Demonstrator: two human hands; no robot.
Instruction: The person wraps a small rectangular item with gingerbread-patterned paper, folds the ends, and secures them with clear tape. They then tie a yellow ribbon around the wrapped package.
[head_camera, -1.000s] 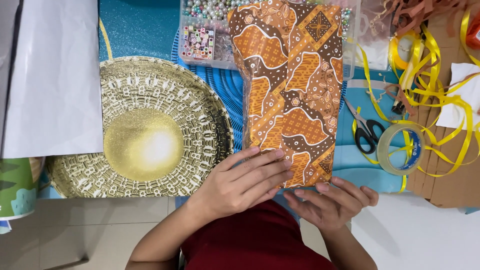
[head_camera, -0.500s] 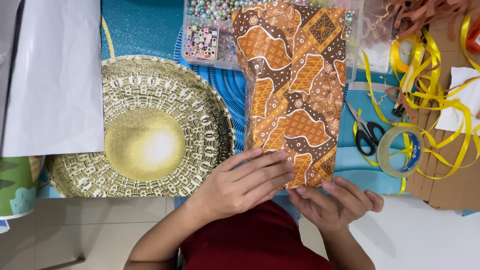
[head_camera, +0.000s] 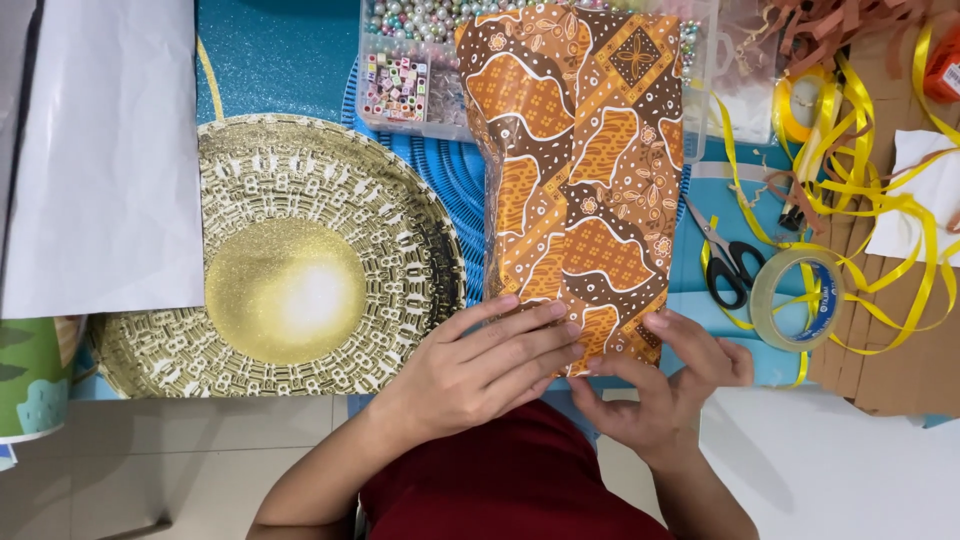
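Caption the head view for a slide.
Both hands, left hand and right hand, press the near end of an orange-brown patterned package beside a gold plate.

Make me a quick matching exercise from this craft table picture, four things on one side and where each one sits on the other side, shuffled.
Things:
1. round gold patterned tray
2. black-handled scissors
3. clear plastic bead box
4. roll of clear tape

Places:
A. top, partly under the brown and orange batik-wrapped parcel
B. far right of the parcel, tangled with yellow ribbon
C. left of the parcel
D. between the parcel and the tape

Pairs: 1-C, 2-D, 3-A, 4-B
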